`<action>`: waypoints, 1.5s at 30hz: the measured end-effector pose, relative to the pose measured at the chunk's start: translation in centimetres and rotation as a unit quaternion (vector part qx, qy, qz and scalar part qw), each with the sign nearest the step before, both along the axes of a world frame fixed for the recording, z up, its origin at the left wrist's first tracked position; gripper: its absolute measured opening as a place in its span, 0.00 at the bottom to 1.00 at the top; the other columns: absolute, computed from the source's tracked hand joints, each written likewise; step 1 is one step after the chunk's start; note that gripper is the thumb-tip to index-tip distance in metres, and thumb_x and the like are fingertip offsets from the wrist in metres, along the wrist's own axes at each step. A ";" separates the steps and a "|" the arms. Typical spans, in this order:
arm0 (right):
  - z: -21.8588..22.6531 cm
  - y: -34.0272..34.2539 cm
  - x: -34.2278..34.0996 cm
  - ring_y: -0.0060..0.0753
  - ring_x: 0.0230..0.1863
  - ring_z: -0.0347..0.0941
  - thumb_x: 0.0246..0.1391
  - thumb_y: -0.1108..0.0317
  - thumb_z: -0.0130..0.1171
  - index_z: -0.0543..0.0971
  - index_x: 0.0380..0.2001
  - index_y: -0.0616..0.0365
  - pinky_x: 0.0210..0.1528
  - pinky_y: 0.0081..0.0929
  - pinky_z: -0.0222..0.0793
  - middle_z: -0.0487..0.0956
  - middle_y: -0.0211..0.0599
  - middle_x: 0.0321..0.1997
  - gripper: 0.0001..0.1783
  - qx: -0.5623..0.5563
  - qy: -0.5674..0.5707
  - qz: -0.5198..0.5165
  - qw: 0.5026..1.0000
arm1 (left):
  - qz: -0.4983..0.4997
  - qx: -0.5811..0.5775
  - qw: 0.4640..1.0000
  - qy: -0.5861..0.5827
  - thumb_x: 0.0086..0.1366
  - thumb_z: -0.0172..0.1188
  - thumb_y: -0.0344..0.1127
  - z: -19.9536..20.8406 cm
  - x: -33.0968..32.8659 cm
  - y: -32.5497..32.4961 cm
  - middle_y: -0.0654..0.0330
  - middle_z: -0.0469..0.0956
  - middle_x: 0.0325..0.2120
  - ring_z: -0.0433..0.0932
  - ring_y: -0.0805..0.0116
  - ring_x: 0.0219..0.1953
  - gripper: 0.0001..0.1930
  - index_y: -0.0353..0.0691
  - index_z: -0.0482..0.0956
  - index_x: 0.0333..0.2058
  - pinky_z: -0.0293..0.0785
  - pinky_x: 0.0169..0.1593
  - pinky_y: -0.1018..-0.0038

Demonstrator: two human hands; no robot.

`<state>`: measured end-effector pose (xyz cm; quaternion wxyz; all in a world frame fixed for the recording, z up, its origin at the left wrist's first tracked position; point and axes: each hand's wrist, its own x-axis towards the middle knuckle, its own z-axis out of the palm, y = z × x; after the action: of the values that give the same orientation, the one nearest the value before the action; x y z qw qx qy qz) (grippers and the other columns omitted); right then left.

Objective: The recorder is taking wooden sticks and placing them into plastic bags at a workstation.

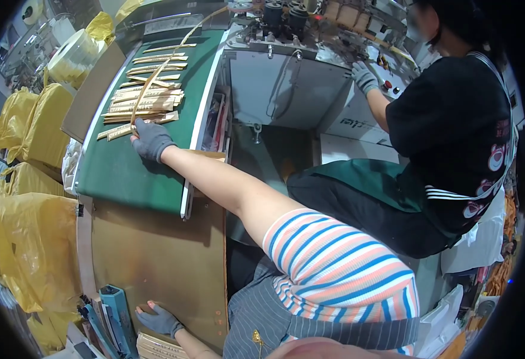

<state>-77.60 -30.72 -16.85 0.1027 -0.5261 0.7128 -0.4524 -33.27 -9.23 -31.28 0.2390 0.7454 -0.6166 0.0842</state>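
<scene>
On the green conveyor belt (142, 185) lie several slim tan paper-wrapped sticks (145, 102), roughly side by side and heaped closest together in the middle. My right hand (151, 140), in a grey glove with bare fingertips, reaches over the near end of this pile. Its fingers close on the lower end of a long curved tan strip (154, 75), which runs over the sticks to the machine at the far end. Gloved the same way, my left hand (157, 320) lies with fingers stretched on the brown board (154, 251), beside a bundle of similar sticks (157, 346).
A co-worker in black (454, 113) sits at the right, one gloved hand on the machine (394, 75). Yellow plastic-wrapped packages (35, 245) crowd the left side. Blue holders (114, 311) stand near my left hand. A cardboard flap (92, 90) edges the belt.
</scene>
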 end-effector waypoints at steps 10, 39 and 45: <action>0.5 0.2 -0.1 0.52 0.42 0.74 0.48 0.59 0.53 0.69 0.41 0.59 0.45 0.41 0.67 0.76 0.53 0.38 0.19 0.011 -0.004 0.003 1.000 | -0.010 -0.002 1.000 -0.008 0.63 0.52 0.50 0.4 -0.2 0.0 0.45 0.69 0.50 0.67 0.50 0.53 0.26 0.32 0.70 0.49 0.62 0.56 0.62; 0.6 0.2 0.1 0.55 0.44 0.72 0.48 0.56 0.54 0.70 0.43 0.58 0.47 0.41 0.66 0.76 0.55 0.40 0.22 -0.006 -0.019 0.009 1.000 | -0.010 0.030 0.999 0.009 0.63 0.50 0.52 1.5 -0.6 0.5 0.43 0.67 0.51 0.65 0.49 0.55 0.28 0.31 0.69 0.51 0.60 0.58 0.61; 0.1 -0.1 -0.2 0.54 0.45 0.72 0.48 0.56 0.53 0.69 0.46 0.58 0.48 0.40 0.65 0.76 0.55 0.40 0.24 0.000 -0.006 0.002 1.000 | 0.006 0.024 0.999 0.022 0.62 0.52 0.50 1.6 -0.6 0.4 0.44 0.67 0.51 0.65 0.50 0.55 0.27 0.31 0.70 0.50 0.61 0.57 0.61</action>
<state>-77.82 -30.79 -16.75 0.1082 -0.5250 0.7106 -0.4557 -33.86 -8.84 -29.65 0.2338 0.7562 -0.6088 0.0542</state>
